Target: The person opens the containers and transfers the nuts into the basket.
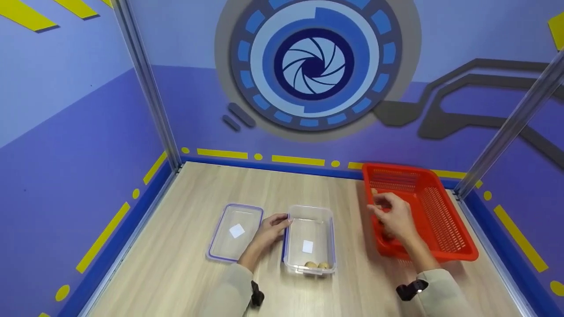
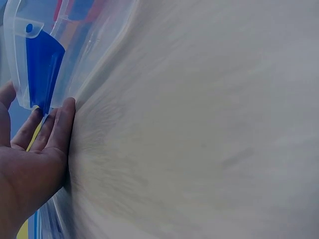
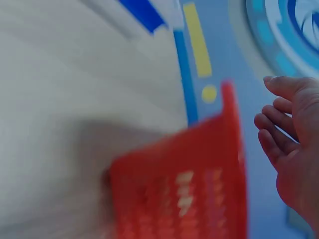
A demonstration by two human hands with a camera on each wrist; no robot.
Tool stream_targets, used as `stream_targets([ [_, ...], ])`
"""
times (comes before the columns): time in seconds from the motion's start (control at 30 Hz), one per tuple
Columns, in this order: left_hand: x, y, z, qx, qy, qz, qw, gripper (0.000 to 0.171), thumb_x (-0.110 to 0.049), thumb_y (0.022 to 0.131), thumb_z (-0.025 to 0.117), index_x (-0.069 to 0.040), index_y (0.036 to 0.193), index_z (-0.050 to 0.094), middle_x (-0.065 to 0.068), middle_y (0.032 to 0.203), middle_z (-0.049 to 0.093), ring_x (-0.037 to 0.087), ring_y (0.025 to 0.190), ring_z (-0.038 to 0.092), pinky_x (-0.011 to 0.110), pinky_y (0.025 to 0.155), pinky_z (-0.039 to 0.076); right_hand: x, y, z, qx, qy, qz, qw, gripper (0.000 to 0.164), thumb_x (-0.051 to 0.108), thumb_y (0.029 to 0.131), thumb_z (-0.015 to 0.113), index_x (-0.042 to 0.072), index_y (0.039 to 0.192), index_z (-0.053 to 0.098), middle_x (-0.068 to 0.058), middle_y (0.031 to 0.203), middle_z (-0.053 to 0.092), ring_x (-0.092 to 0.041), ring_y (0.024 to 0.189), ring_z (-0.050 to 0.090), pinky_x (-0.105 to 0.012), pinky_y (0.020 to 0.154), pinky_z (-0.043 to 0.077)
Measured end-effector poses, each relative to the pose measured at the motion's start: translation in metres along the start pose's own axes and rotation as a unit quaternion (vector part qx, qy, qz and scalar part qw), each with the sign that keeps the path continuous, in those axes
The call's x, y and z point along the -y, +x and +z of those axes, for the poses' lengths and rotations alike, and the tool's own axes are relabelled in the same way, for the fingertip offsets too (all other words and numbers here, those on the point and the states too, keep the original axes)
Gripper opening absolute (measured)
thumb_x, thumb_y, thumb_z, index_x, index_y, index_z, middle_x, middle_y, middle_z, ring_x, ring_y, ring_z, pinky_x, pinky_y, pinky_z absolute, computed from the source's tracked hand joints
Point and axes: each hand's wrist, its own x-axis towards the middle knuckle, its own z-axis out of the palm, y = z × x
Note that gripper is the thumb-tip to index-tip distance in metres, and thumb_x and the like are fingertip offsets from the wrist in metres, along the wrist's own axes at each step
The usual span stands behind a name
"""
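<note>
A clear plastic container point(image 1: 330, 237) with no lid on it stands mid-table, with two small round tan items point(image 1: 311, 265) at its near end. My left hand point(image 1: 269, 231) holds its left side, thumb at the rim. The left wrist view shows those fingers point(image 2: 62, 124) against a blue side latch point(image 2: 44, 69). Above the left side of a red basket point(image 1: 445, 220) is my right hand point(image 1: 394, 218), fingers loosely bent. No item shows in that hand point(image 3: 299, 134) in the right wrist view. Some brownish round items point(image 1: 374, 191) lie in the basket, partly hidden by the hand.
A clear lid point(image 1: 223, 233) with a purple edge lies flat left of the container, beside my left forearm. Printed panels point(image 1: 282, 145) wall the table at the back and both sides. The basket stands near the back right corner.
</note>
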Motion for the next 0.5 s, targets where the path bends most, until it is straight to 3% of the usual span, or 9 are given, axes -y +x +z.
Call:
stream_targets([
  [0.2, 0.003, 0.002, -0.001, 0.002, -0.025, -0.001, 0.9997, 0.050, -0.018, 0.102, 0.071, 0.008, 0.142, 0.057, 0.017, 0.131, 0.067, 0.040, 0.122, 0.065, 0.044, 0.097, 0.061, 0.036, -0.006, 0.027, 0.027, 0.019, -0.091, 0.995, 0.032, 0.005, 0.084, 0.091, 0.000, 0.111, 0.076, -0.010, 0.103, 0.076, -0.026, 0.093, 0.072, -0.044, 0.085, 0.063],
  [0.5, 0.004, 0.003, -0.001, 0.000, 0.003, 0.004, 1.0000, 0.050, -0.021, 0.103, 0.071, 0.007, 0.142, 0.058, 0.018, 0.134, 0.067, 0.033, 0.119, 0.067, 0.038, 0.094, 0.061, 0.061, -0.028, 0.060, 0.106, 0.005, -0.148, 0.983, 0.027, 0.009, 0.086, 0.089, 0.011, 0.110, 0.077, -0.006, 0.106, 0.075, -0.020, 0.096, 0.071, -0.045, 0.088, 0.063],
])
